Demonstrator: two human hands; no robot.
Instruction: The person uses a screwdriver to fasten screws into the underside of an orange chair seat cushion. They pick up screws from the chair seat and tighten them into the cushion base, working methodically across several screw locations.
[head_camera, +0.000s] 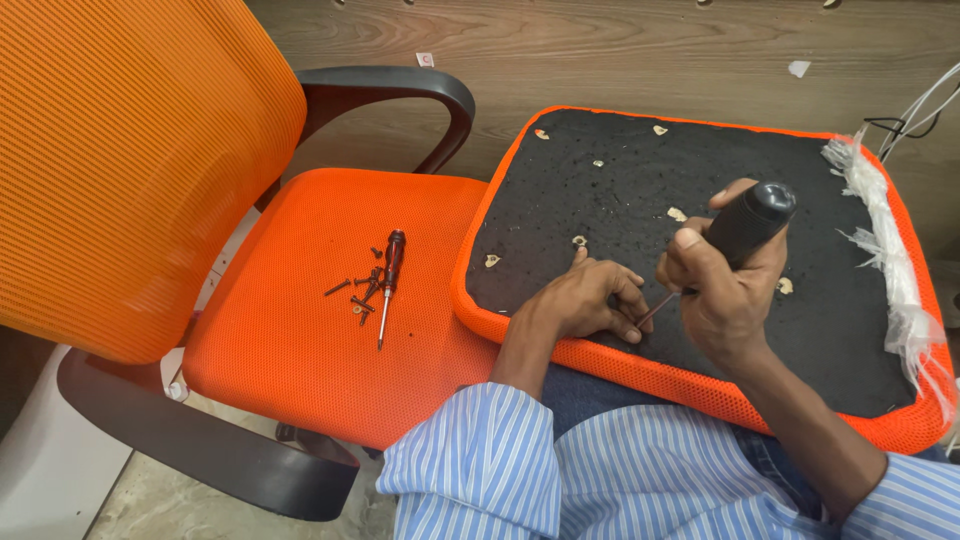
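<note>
An upturned orange chair seat (560, 345) with a black underside rests across my lap. My right hand (722, 290) grips the black handle of a screwdriver (750, 222), whose shaft slants down-left to the black underside near the front edge. My left hand (585, 298) lies on the underside beside the tip, fingers pinched around the spot where the shaft meets the fabric. Small pale tabs (678, 213) dot the black surface.
An orange mesh office chair (320, 300) with black armrests (400, 90) stands at left. On its seat lie a second small screwdriver (390, 285) and several dark screws (358, 295). Torn clear plastic (885, 250) clings to the seat's right edge. A wooden wall is behind.
</note>
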